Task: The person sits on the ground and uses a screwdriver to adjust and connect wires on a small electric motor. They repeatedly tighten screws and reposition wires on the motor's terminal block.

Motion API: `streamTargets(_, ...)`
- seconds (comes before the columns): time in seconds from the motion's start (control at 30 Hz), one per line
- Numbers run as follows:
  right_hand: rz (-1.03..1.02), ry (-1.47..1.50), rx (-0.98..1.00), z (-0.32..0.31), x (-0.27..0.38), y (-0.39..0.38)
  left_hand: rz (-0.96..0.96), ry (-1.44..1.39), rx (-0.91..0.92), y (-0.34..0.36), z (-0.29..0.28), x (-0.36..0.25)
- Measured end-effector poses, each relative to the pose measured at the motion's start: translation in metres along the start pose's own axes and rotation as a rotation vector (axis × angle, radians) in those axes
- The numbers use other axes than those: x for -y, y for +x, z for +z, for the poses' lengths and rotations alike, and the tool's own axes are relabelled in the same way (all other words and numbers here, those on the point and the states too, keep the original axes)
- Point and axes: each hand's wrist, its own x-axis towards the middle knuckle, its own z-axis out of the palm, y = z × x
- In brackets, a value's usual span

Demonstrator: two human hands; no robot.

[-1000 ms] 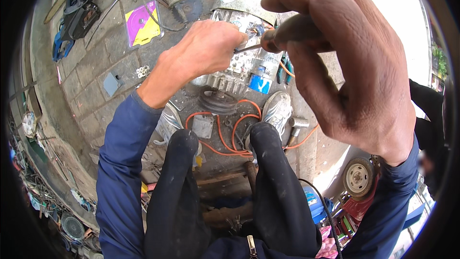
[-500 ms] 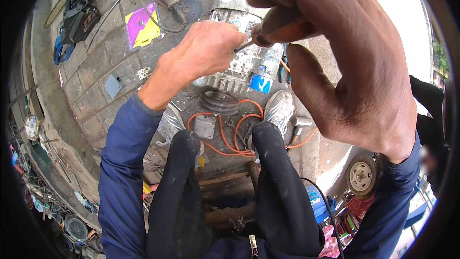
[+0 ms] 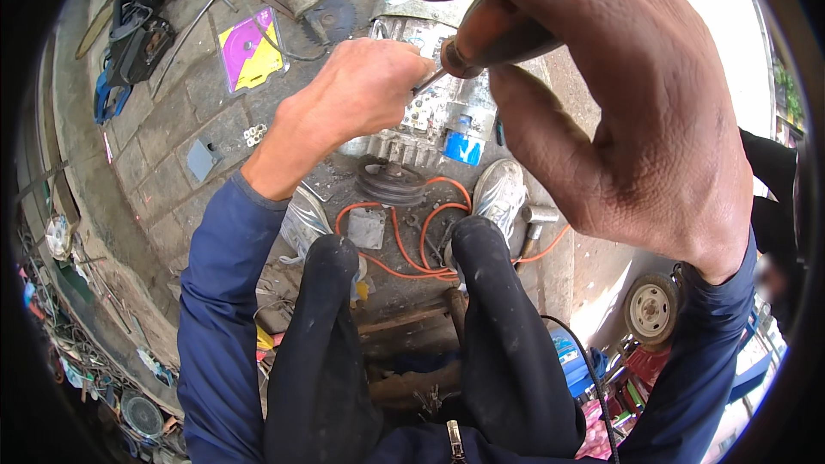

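My right hand [image 3: 632, 103] curls round the screwdriver [image 3: 494, 33]; I'd steady its shaft [image 3: 430, 81] against slips. Whether my bunched left hand [image 3: 357, 86] pinches anything, I cannot tell.

1. Two bare hands: one left hand [image 3: 365, 86], one right hand [image 3: 640, 137].
2. One screwdriver [image 3: 454, 58].
3. One motor [image 3: 425, 125].
4. One pulley [image 3: 391, 183].
5. Two shoes: one left shoe [image 3: 302, 223], one right shoe [image 3: 502, 193].
6. Two legs: one left leg [image 3: 314, 352], one right leg [image 3: 507, 318].
7. Two blue sleeves: one left sleeve [image 3: 225, 275], one right sleeve [image 3: 705, 357].
8. One hammer [image 3: 540, 215].
9. One round saw blade [image 3: 335, 19].
10. One purple and yellow packet [image 3: 252, 50].
11. Two small flat pieces: one dark grey piece [image 3: 202, 160], one pale grey piece [image 3: 366, 228].
12. One white connector block [image 3: 253, 134].
13. One wheel [image 3: 650, 309].
14. At least one orange cord [image 3: 546, 249]; its overlapping loops prevent an exact count.
15. One zip pull [image 3: 455, 440].
16. One other person [image 3: 766, 167], partly visible.
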Motion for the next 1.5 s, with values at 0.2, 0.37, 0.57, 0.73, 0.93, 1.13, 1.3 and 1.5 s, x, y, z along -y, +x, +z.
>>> streamTargets(0.2, 0.012, -0.014, -0.003, -0.002, -0.001, -0.003, 0.081, -0.083, -0.136, -0.002, 0.001, -0.001)
streamTargets(0.37, 0.017, -0.017, -0.009, 0.0, -0.002, -0.004, 0.029, 0.014, -0.018, 0.002, -0.002, -0.006)
streamTargets(0.57, 0.016, -0.016, -0.016, 0.002, -0.004, -0.006, 0.047, 0.071, 0.001, 0.0, 0.0, -0.004)
streamTargets(0.73, 0.01, -0.006, -0.024, 0.003, -0.007, -0.005, 0.168, -0.036, -0.198, -0.004, 0.004, -0.002)
streamTargets(0.93, 0.012, -0.005, -0.034, 0.001, -0.013, -0.01, 0.201, 0.0, -0.201, -0.005, 0.003, 0.0)
streamTargets(1.13, 0.025, -0.001, -0.111, -0.001, -0.016, -0.02, 0.133, 0.105, -0.048, -0.005, 0.003, 0.0)
streamTargets(1.3, 0.11, 0.016, -0.356, -0.003, -0.023, -0.049, 0.145, 0.15, -0.039, -0.002, 0.011, 0.0)
streamTargets(1.5, 0.473, 0.21, -0.716, 0.006, -0.052, -0.107, 0.14, 0.14, -0.001, -0.003, 0.004, 0.0)
